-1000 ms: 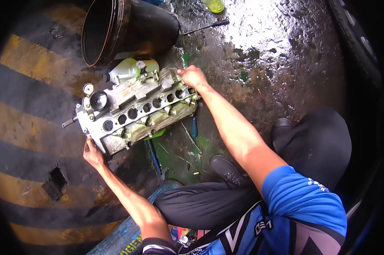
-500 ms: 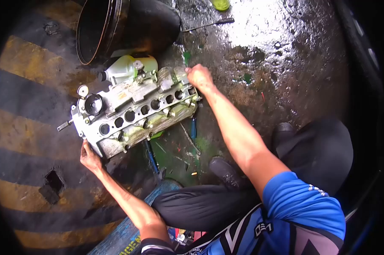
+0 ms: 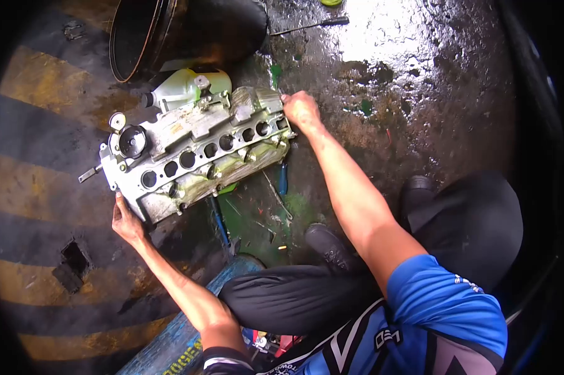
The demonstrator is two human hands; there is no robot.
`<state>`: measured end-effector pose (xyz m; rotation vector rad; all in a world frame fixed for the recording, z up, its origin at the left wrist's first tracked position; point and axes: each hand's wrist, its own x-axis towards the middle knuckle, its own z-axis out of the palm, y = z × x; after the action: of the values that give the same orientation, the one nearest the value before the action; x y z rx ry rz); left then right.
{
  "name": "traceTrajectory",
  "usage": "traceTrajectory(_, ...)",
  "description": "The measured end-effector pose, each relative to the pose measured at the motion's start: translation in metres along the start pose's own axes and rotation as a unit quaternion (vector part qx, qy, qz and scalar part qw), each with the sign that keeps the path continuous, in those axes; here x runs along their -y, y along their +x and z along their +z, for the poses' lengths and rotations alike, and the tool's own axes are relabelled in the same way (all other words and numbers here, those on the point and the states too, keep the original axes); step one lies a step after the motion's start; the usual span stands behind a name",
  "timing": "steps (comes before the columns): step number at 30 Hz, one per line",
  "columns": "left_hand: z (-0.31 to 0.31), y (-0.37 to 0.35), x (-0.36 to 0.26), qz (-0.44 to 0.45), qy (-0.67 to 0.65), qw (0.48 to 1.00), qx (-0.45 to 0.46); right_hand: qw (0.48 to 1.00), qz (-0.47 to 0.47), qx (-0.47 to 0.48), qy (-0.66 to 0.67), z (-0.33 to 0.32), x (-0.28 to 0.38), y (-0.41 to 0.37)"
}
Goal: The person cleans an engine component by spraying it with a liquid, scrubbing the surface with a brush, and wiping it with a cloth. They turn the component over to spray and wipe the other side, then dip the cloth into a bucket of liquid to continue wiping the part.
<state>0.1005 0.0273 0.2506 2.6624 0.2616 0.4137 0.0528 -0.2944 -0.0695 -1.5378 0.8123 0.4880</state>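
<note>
Nearest, at six o'clock from the metal part, lies a blue-painted cylinder with yellow lettering (image 3: 169,340). At four o'clock stands a dark laced shoe (image 3: 329,245); at five, a blue-handled tool (image 3: 220,224) lies on the floor, near the part's lower edge. Between seven and eight o'clock, the left hand (image 3: 129,219) is closed, thumb and fingers clasping a corner of the long silvery metal engine part with a row of holes (image 3: 199,155), lying mid-view, slanting from eight to two. The right hand (image 3: 302,111), curled tight, grips its two-o'clock end. Beyond, at twelve, sit a translucent plastic jug with black cap (image 3: 180,86) and, farther, a black tipped drum (image 3: 225,28).
</note>
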Motion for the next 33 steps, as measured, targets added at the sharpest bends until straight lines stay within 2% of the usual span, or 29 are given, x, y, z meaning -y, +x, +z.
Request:
traceTrajectory(2,0.004,-0.002,0.001,0.007,-0.015,1.000,0.001,0.999,-0.016,-0.017,-0.023,0.010,-0.008,0.004)
traceTrajectory(3,0.003,-0.002,0.004,0.007,-0.011,1.000,0.002,0.999,-0.023,0.024,-0.011,0.005,-0.004,-0.010)
traceTrajectory(4,0.001,0.001,0.004,0.009,-0.008,1.000,0.002,1.000,0.010,0.017,-0.011,0.007,-0.010,-0.006)
traceTrajectory(5,0.001,0.000,0.003,0.023,0.044,0.999,-0.017,1.000,0.007,0.009,-0.011,0.004,-0.014,-0.001)
traceTrajectory(7,0.000,0.001,0.003,0.010,0.002,1.000,-0.005,0.999,0.002,-0.004,-0.035,-0.005,-0.006,-0.001)
traceTrajectory(8,0.002,0.002,0.004,0.004,-0.018,1.000,0.002,0.999,-0.046,-0.004,-0.019,-0.005,0.002,-0.016)
traceTrajectory(9,0.006,0.001,0.005,0.007,-0.004,1.000,-0.003,0.998,-0.051,-0.002,-0.029,0.001,0.013,-0.021)
traceTrajectory(10,0.003,-0.002,0.006,0.009,0.018,1.000,-0.003,0.998,-0.049,0.005,-0.035,0.008,0.017,-0.028)
traceTrajectory(11,-0.002,-0.002,0.005,0.013,0.041,0.999,-0.002,0.997,-0.041,0.066,0.013,0.008,0.010,-0.019)
traceTrajectory(14,0.001,0.002,0.006,0.002,0.025,1.000,-0.006,0.996,-0.080,0.032,-0.014,0.019,0.002,0.008)
traceTrajectory(17,-0.001,0.001,0.005,-0.019,0.014,1.000,0.003,0.993,-0.107,0.036,0.048,0.010,0.015,-0.019)
traceTrajectory(20,-0.002,0.008,0.017,-0.022,0.008,1.000,0.000,0.993,-0.094,0.066,0.023,-0.004,0.020,-0.031)
traceTrajectory(23,-0.004,0.005,0.019,-0.031,0.023,0.999,-0.002,0.994,-0.079,0.048,0.061,-0.002,0.029,-0.017)
traceTrajectory(26,0.001,0.009,0.023,0.014,0.014,1.000,-0.017,0.990,-0.137,0.008,0.031,0.011,0.011,-0.033)
traceTrajectory(29,0.000,0.006,0.020,-0.013,-0.003,1.000,-0.001,0.991,-0.124,0.033,0.030,0.003,0.021,-0.019)
traceTrajectory(31,-0.001,-0.001,0.007,-0.039,0.032,0.999,0.000,0.991,-0.120,0.040,0.036,0.004,0.023,-0.015)
traceTrajectory(33,0.003,0.004,0.011,-0.029,0.032,0.999,-0.013,0.992,-0.116,0.041,0.017,0.004,0.022,-0.023)
